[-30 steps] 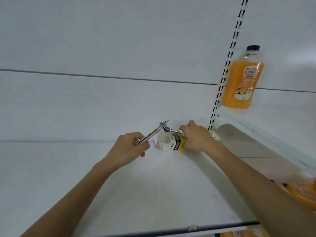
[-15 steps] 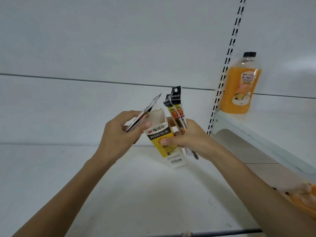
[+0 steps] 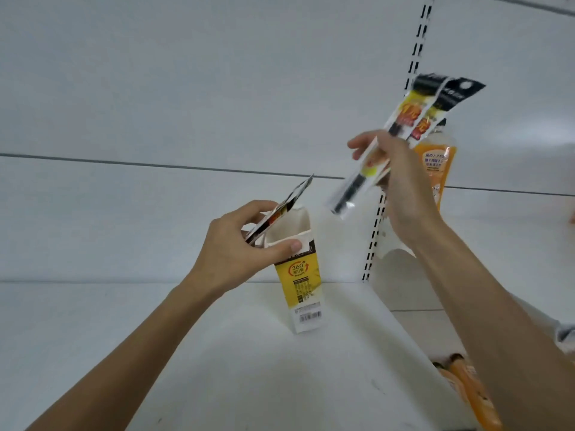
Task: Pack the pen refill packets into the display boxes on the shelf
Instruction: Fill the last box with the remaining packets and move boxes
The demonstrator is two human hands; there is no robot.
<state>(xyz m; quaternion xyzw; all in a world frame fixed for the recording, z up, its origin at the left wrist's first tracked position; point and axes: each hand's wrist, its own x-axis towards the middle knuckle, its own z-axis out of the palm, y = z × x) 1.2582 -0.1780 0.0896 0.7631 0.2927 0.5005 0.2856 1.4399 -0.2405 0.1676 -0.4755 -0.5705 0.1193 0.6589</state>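
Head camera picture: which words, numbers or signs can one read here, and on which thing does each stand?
"360°": on the yellow face of the display box.
Small print and barcode digits lower on that box: too small to read.
Red and black print on the refill packets: blurred, unreadable.
Label of the orange bottle: Japanese characters, too blurred to quote.
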